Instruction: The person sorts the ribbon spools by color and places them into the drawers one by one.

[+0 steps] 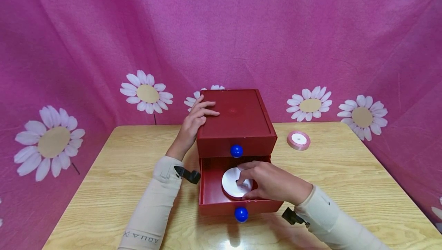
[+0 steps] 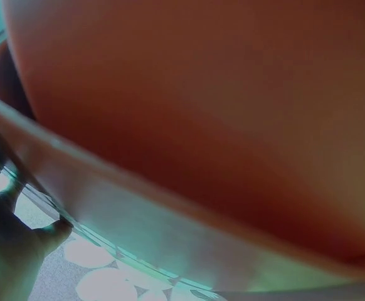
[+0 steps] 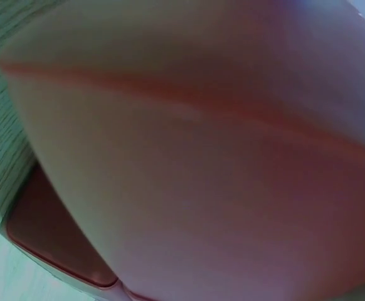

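Observation:
A red two-drawer box (image 1: 233, 117) stands on the table, its lower drawer (image 1: 211, 190) pulled out toward me and its upper drawer closed. My left hand (image 1: 193, 125) rests on the box's top left edge, fingers spread over the lid. Inside the open drawer lies a ribbon spool (image 1: 230, 180) with a white face and a dark red edge. My right hand (image 1: 272, 181) reaches in over the drawer's right side and grips this spool, one finger near its centre hole and the thumb at its near edge. Red plastic fills most of both wrist views.
Blue round knobs mark the upper drawer front (image 1: 236, 151) and the lower one; the lower knob (image 1: 241, 214) juts toward me. A pink ribbon spool (image 1: 299, 140) lies on the wooden table (image 1: 345, 188), right of the box. Behind hangs a pink flowered cloth (image 1: 235, 31).

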A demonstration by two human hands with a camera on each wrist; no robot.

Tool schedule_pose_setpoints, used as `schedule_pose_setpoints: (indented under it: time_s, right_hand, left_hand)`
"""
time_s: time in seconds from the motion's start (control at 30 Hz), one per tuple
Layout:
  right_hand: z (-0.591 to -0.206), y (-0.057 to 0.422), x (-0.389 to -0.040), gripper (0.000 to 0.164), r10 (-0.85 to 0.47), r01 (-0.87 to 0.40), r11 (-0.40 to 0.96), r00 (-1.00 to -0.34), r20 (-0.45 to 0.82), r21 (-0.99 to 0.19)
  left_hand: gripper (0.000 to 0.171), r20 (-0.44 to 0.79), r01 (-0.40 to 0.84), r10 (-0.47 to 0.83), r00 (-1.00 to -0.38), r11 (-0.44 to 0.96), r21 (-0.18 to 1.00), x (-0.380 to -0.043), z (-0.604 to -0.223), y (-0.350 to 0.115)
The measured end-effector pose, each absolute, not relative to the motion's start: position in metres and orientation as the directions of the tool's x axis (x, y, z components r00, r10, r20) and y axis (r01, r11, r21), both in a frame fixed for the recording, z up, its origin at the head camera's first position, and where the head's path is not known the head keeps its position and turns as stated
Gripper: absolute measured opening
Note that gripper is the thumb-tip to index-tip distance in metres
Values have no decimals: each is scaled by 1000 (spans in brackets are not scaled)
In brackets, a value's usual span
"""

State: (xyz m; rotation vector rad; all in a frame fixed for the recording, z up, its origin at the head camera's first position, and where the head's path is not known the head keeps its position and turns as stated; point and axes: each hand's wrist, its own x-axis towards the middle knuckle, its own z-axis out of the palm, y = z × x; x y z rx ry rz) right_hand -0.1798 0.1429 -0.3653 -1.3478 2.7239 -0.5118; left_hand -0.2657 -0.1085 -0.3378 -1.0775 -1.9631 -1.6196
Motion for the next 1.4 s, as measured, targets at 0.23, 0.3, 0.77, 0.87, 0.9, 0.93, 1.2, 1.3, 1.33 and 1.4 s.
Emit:
schedule_pose_setpoints:
  time_s: [0.23,0.3,0.77,0.87,0.9,0.93,1.2,1.3,1.33,1.4]
  right_hand:
    - [-365,142,-180,23,-779,-754,571,-623,77,-325]
    - [-365,142,-180,24,-776,-750,576,-627,70,-326]
    - [-362,141,-180,21,-773,-749,581,-630,71,-317]
    - [-362,141,-179,21,-775,-752,580,-628,71,-312]
    - [-362,141,-179,21,-775,-753,581,-628,71,-309]
    - [-362,141,-179,20,-776,-754,581,-627,70,-307]
    - [-364,142,-179,19,-777,-766,578,-622,96,-281]
    - [-363,143,-179,18,-779,-768,570,-618,105,-292]
    - [-363,143,-178,18,-779,-767,569,-618,106,-296]
    - [-362,143,-177,19,-777,-765,567,-620,109,-304]
  left_hand:
    - [37,696,743,321,-643,39,668,-267,-338,-109]
    - [37,694,742,321,-644,41,669,-267,-339,-109]
    - [37,689,736,322,-650,38,676,-266,-338,-109]
    - [37,683,730,324,-654,37,682,-266,-338,-109]
    - [37,681,728,325,-656,38,684,-266,-338,-109]
    - [37,679,727,325,-658,39,686,-266,-338,-109]
    - [37,680,727,323,-658,36,686,-266,-338,-109]
    - [37,685,731,323,-653,34,681,-266,-338,-109]
    - [37,686,732,323,-652,34,681,-266,-338,-109]
    - [37,685,731,323,-654,35,681,-266,-338,-109]
